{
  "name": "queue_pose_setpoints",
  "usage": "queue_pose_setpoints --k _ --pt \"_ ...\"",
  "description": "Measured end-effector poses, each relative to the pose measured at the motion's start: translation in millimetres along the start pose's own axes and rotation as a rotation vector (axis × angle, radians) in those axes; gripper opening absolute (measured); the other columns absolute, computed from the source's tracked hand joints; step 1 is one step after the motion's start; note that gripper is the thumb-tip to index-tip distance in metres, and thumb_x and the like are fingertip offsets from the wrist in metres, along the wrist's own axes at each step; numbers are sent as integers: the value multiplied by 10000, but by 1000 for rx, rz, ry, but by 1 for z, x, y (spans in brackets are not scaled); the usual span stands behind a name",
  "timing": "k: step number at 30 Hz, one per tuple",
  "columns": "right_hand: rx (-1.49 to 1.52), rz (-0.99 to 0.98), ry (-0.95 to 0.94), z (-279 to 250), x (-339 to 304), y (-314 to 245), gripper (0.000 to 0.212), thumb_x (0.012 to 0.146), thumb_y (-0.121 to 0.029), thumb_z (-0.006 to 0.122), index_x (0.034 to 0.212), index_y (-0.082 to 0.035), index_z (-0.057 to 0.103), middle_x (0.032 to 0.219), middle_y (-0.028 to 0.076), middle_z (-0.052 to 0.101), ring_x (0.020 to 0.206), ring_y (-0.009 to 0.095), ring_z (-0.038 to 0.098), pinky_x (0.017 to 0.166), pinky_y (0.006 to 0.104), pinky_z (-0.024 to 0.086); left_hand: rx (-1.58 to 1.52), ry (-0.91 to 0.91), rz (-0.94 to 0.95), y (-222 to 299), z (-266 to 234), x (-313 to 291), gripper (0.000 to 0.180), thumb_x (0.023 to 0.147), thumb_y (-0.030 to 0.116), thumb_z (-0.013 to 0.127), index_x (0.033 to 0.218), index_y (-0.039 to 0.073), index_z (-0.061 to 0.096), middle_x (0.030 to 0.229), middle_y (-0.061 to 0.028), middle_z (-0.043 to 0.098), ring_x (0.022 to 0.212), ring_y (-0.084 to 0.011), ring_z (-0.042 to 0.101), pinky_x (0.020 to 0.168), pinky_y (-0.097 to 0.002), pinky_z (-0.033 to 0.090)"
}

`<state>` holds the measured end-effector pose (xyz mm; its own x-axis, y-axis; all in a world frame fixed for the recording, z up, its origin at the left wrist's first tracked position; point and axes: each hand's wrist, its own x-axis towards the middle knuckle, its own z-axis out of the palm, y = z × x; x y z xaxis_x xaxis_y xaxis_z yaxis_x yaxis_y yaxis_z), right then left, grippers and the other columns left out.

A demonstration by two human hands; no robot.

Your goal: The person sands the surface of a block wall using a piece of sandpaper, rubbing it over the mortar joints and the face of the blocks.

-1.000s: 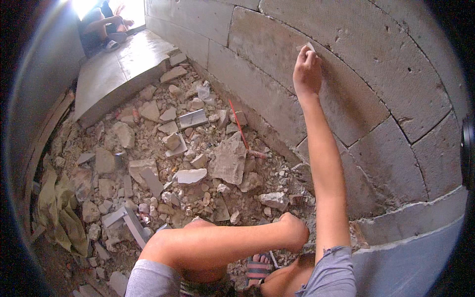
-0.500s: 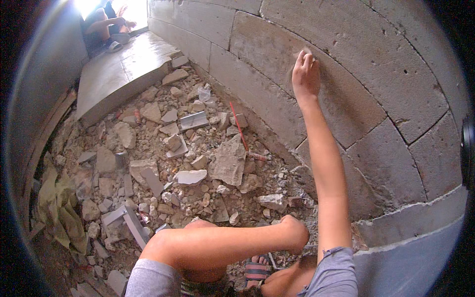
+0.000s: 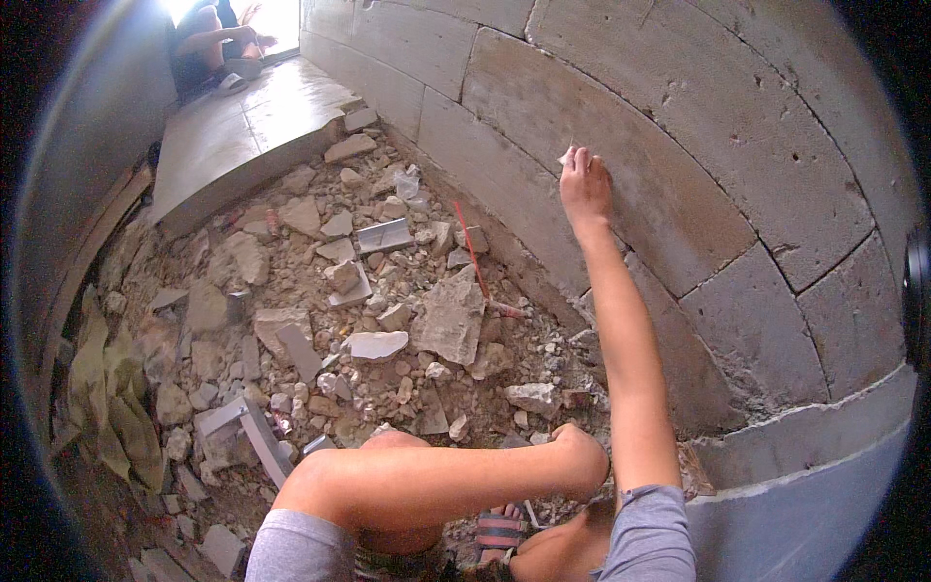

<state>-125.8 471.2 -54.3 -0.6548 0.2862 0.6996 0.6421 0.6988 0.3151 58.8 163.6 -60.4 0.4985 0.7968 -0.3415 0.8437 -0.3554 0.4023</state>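
Note:
My right hand (image 3: 586,192) is stretched out to the block wall (image 3: 679,184). Its fingers are closed round a small whitish piece (image 3: 565,156), of which only an edge shows past the fingertips; its kind I cannot make out. The hand is against or very near the wall, by a joint between blocks. Around it the block surface is stained brown. My left forearm lies across my knees, and my left hand (image 3: 580,463) is bent down at the wrist beside the right forearm. Its fingers are hidden.
Broken stone rubble (image 3: 451,315) covers the ground, with metal profile pieces (image 3: 385,236), a thin red stick (image 3: 471,250) and a crumpled olive cloth (image 3: 116,388). A raised slab (image 3: 223,136) lies at the far left. Another person (image 3: 208,44) sits beyond it by a bright opening.
My right hand has come down and slightly left along the wall, still gripping the small whitish piece. The left arm stays across my knees. The view has shifted slightly.

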Motion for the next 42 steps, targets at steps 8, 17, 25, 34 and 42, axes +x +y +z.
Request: queue_pose_setpoints --k 8,17,25,34,42 --pt "-196 -110 349 -51 44 10 330 832 -69 497 1154 -2 530 937 87 490 821 226 515 726 310 475 -22 -82 20 -3 -4 4 369 737 330 645 998 74 689 1049 -171 628 972 -306 619 733 -442 499" --pt "-171 -140 77 16 1 -25 366 866 -130 492 1213 -19 529 1094 102 520 920 259 547 779 347 505 41 -196 -51 6 2 21 482 779 358 680 1213 169 586 1145 -77 618 1013 -305 587 817 -539 443" --pt "-23 -196 209 -24 26 -32 338 838 -96 531 1154 26 538 1020 121 515 886 262 549 709 336 514 -11 -259 -86 2 -14 11 532 754 433 703 1209 185 586 1153 -41 612 1026 -294 572 823 -527 436" --pt "-182 -175 235 -31 66 -8 384 834 -65 482 1210 4 511 1029 125 507 875 263 532 771 336 493 -31 -101 17 -4 -7 8 377 768 326 640 1083 121 671 1081 -135 646 1004 -305 614 749 -530 485" --pt "-259 -310 13 38 -21 -36 359 853 -168 517 1166 5 553 1043 88 534 984 247 532 781 343 508 -70 -241 -163 1 11 28 465 759 432 689 1143 178 626 1124 -53 627 1006 -316 578 840 -538 423"
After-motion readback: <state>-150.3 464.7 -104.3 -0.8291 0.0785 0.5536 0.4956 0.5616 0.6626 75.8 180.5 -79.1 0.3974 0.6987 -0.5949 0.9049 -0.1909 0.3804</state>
